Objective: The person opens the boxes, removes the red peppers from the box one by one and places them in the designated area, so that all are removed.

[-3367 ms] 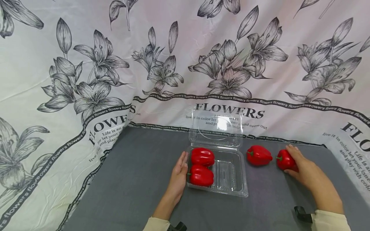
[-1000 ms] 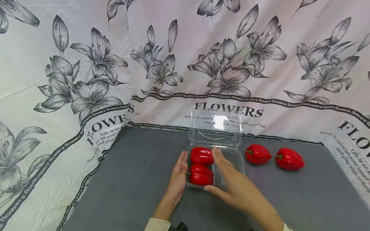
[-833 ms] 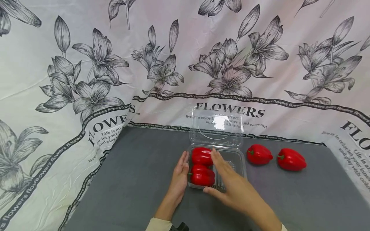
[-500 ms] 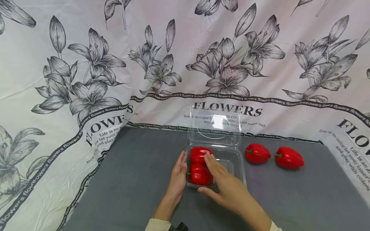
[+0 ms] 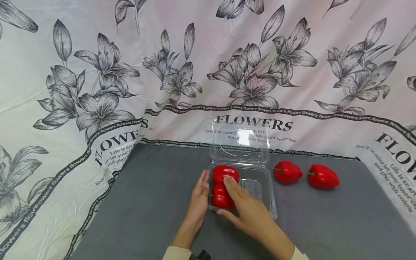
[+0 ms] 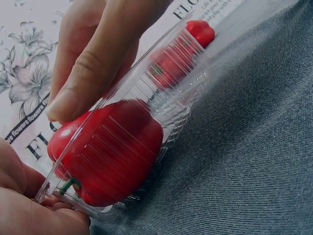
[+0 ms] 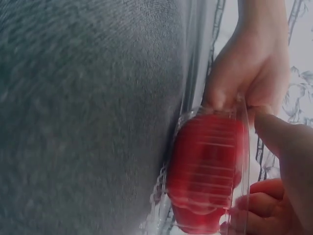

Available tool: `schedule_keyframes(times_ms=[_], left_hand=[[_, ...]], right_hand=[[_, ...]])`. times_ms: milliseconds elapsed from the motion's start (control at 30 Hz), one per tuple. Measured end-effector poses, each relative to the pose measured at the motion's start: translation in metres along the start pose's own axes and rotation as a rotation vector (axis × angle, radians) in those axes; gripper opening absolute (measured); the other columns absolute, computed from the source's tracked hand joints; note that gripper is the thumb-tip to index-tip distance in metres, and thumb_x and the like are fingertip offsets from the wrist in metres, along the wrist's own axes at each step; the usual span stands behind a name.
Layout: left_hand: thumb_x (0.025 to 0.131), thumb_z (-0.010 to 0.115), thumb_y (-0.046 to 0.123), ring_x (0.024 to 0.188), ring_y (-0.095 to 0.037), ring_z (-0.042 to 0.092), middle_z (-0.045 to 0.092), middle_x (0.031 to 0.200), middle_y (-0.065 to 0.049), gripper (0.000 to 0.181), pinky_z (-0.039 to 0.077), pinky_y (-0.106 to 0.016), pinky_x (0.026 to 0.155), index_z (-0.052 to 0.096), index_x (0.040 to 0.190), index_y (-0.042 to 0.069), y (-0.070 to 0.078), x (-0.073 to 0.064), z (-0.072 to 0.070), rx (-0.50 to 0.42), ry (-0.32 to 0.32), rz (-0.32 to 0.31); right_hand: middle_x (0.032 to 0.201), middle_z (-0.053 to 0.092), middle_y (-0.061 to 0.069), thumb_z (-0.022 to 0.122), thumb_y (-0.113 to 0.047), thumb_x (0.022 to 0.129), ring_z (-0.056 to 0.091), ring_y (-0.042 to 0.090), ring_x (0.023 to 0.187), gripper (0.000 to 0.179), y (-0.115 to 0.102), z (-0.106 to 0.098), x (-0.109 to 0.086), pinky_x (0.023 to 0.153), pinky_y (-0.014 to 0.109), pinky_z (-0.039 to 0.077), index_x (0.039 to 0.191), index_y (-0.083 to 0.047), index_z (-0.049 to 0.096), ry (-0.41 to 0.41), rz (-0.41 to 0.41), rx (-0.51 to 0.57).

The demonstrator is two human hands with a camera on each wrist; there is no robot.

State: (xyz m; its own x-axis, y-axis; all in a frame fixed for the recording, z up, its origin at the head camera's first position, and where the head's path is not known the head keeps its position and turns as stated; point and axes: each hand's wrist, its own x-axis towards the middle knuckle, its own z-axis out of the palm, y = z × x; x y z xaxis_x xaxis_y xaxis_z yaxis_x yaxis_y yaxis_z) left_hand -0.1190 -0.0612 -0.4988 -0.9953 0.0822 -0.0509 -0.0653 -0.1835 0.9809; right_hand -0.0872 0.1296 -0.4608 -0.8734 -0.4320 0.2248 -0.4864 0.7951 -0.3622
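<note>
In the head view, two red bell peppers lie in the left half of a clear plastic clamshell box (image 5: 250, 185), the far pepper (image 5: 221, 170) behind the near pepper (image 5: 218, 198). My left hand (image 5: 196, 202) rests along the box's left wall, its fingers straight. My right hand (image 5: 248, 209) lies over the peppers with extended fingers, fingertips on or just above them. Its thumb is near the box's front edge. In the left wrist view, the near pepper (image 6: 122, 156) shows through the ribbed wall, the right thumb (image 6: 66, 103) above it. The right palm hides part of the near pepper.
Two more bell peppers, one nearer (image 5: 287, 172) and one farther right (image 5: 323, 177), lie on the grey table (image 5: 146, 202) right of the box. The box's clear lid (image 5: 238, 144) stands raised behind it, before a flower-print curtain (image 5: 182, 47).
My right hand has left the rightmost pepper, come over to the box, and slid left across the two peppers inside. My left hand stays at the box's left side.
</note>
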Motion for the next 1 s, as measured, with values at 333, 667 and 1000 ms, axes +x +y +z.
schedule_keyframes(times_ms=[333, 667, 1000], left_hand=[[0.114, 0.045, 0.014, 0.163, -0.033, 0.014, 0.024, 0.176, -0.004, 0.063, 0.018, -0.053, 0.129, 0.017, 0.171, 0.012, -0.001, 0.000, -0.001, 0.008, 0.000, -0.020], [0.114, 0.044, 0.014, 0.163, -0.032, 0.016, 0.025, 0.175, -0.003, 0.063, 0.019, -0.052, 0.130, 0.018, 0.170, 0.012, 0.000, 0.001, 0.000, 0.000, 0.010, -0.022], [0.114, 0.044, 0.015, 0.163, -0.033, 0.016, 0.026, 0.175, -0.004, 0.061, 0.019, -0.053, 0.129, 0.019, 0.170, 0.013, 0.001, 0.002, 0.001, -0.002, 0.021, -0.039]], right_hand=[[0.167, 0.040, 0.001, 0.071, -0.067, 0.092, 0.054, 0.028, 0.144, 0.092, -0.008, 0.004, 0.002, 0.089, 0.054, 0.062, 0.163, -0.016, 0.043, 0.003, 0.059, -0.044], [0.162, 0.049, 0.007, 0.074, -0.062, 0.092, 0.066, 0.032, 0.130, 0.086, -0.012, 0.004, 0.005, 0.080, 0.054, 0.064, 0.159, -0.013, 0.050, 0.004, 0.087, -0.038], [0.146, 0.065, 0.010, 0.083, -0.058, 0.086, 0.073, 0.018, 0.073, 0.085, -0.014, 0.005, 0.012, 0.065, 0.036, 0.063, 0.153, -0.011, 0.058, 0.051, 0.106, -0.016]])
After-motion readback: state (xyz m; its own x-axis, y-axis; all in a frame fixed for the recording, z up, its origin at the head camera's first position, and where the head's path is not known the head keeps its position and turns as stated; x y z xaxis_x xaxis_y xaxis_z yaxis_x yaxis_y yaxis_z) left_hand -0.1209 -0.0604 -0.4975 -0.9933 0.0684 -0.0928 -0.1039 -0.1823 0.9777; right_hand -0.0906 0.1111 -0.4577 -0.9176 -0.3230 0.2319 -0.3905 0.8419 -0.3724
